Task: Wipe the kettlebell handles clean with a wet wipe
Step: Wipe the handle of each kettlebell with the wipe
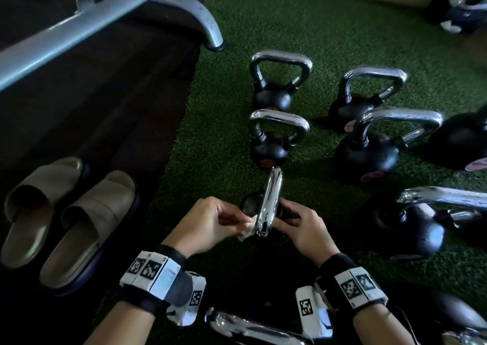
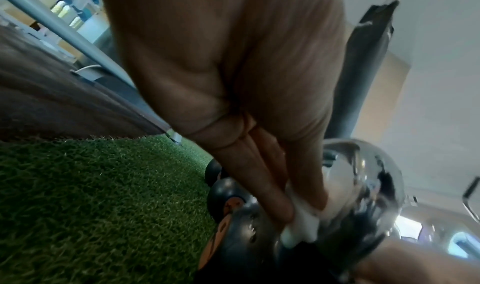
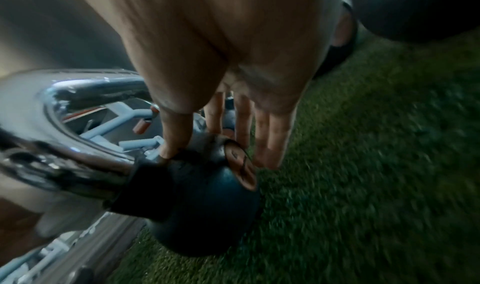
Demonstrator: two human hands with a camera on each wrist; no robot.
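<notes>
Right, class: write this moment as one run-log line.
left hand: pinches wet wipe against chrome handle | right hand: holds kettlebell body | phase: wiping

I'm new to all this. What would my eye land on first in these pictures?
Front and centre, the left hand pinches a white wet wipe against the shiny chrome handle of a small kettlebell, whose black ball the right hand grips. Beyond them, more chrome-handled kettlebells stand on green turf, and a pair of beige slippers sits on the dark floor at the left.
</notes>
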